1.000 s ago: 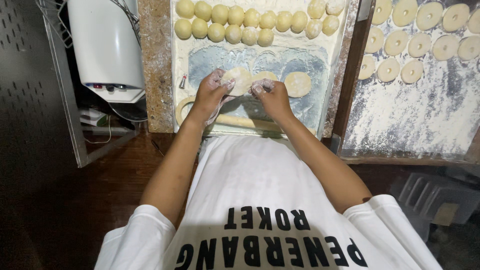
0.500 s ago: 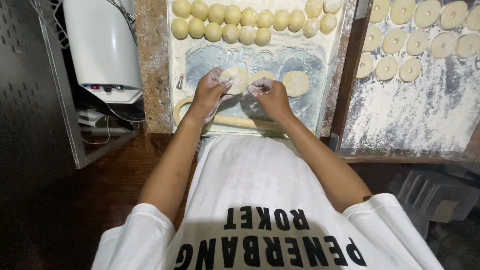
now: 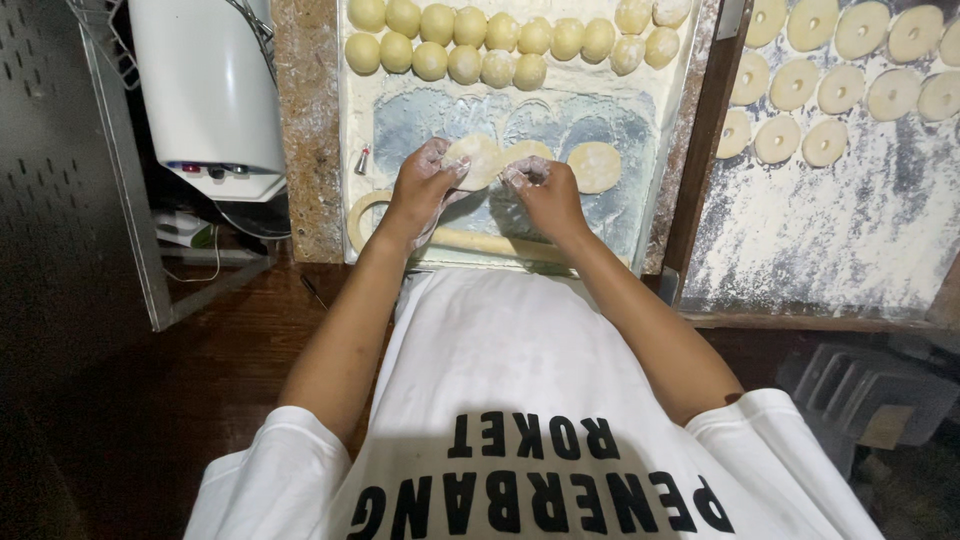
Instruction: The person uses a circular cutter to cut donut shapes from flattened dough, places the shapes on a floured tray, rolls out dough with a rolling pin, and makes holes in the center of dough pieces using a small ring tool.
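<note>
Left hand (image 3: 420,190), floured, fingers curled, pinching the near edge of a flattened dough disc (image 3: 478,158); the disc is lifted slightly off the floured tray (image 3: 610,215) at the far end. Right hand (image 3: 545,195), also floured, fingers bent down with tips on a second flattened disc (image 3: 527,153) just beside the first; whether it grips or only presses, cannot tell. Both forearms run straight out from the body, wrists close together. A third flat disc (image 3: 594,166) lies on the tray just right of the hands. Rolling pin (image 3: 480,243) lies across the tray's near edge, under the wrists. Rows of dough balls (image 3: 480,45) fill the tray's far end. Right of the tray, ring-shaped dough pieces (image 3: 800,90) on a floured board.

Against a second ago: hands in the same spot, left fingers slightly further over the disc.
</note>
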